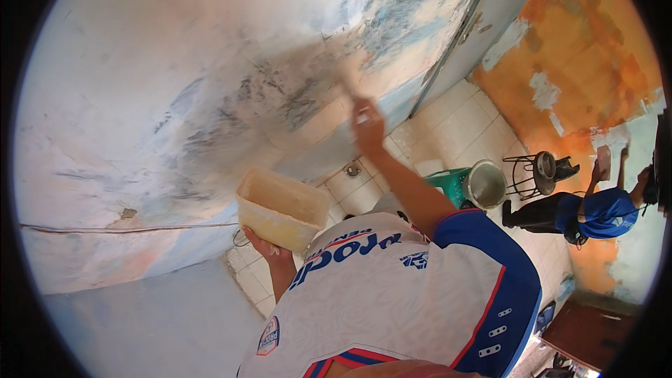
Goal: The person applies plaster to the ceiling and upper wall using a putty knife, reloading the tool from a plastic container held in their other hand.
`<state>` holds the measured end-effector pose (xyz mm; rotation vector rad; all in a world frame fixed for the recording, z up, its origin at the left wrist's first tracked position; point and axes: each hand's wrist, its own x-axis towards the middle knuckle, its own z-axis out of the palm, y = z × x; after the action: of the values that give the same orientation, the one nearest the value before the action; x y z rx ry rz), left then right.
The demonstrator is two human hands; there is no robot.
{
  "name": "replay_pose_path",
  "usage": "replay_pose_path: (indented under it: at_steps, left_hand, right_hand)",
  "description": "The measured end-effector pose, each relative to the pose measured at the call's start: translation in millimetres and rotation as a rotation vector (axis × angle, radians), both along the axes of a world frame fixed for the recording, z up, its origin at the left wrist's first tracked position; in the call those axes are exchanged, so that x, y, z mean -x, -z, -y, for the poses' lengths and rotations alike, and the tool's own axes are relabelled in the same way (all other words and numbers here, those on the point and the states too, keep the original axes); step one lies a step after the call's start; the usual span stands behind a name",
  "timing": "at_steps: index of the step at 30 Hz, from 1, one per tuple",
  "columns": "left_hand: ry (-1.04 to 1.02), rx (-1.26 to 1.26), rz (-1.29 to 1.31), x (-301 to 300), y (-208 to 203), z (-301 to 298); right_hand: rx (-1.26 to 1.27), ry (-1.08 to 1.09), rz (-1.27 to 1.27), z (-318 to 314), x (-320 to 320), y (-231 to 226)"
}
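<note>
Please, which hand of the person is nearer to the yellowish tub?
Left. The left hand holds the yellowish tub; the right hand is apart from it, higher and rightward in the picture, near the wall.

One left hand, one right hand, one tub and one tool.
Think of a clock over the view: the two hands are at 7 o'clock and 1 o'clock, the one tub is at 8, and the one tool is at 12. Right near the middle is one drain. Out at 3 o'clock are one bucket, one green thing, one stool and one other person. Far out at 8 o'clock is one wire.
</note>
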<state>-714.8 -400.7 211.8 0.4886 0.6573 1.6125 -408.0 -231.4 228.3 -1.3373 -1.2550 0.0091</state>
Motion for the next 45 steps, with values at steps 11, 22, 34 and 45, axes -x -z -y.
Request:
replay_pose_path:
  at_steps: [11,22,34,45]
  left_hand:
    - [-0.09,0.099,-0.148,-1,-11,7]
    - [0.067,-0.005,0.149,21,17,-9]
    - [-0.007,0.103,0.164,9,20,-23]
    - [0.037,0.089,0.121,8,5,-22]
  right_hand:
    - [0.039,0.403,0.181,-100,-64,-33]
    - [-0.141,0.579,0.031,-55,-158,-96]
    - [0.001,0.119,0.165,-6,-5,41]
    - [-0.124,0.56,0.423,-116,-142,-92]
